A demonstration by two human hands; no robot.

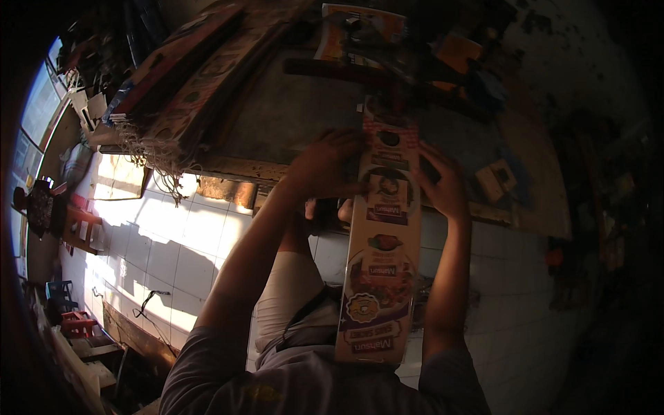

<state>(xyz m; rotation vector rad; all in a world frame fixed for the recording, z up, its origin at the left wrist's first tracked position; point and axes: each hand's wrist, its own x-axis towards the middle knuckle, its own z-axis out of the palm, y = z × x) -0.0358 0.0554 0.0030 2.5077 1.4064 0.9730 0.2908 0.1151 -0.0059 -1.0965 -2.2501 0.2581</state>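
A long, narrow printed panel [381,238] with food pictures and a pale orange ground runs from the worktable to my torso. My left hand [330,164] holds its left edge, thumb and fingers spread along the side. At the opposite edge, my right hand [443,181] has its fingers and thumb against the panel, a gap showing between them. The panel's far end reaches a dark metal tool or machine [394,86], too shadowed to make out.
Stacked long printed panels [200,93] lie on the worktable's [277,104] left side, loose strings hanging from their ends. A pale square piece [495,180] lies at right. Printed sheets [363,31] are at the back. Stools [77,324] stand on the tiled floor at left.
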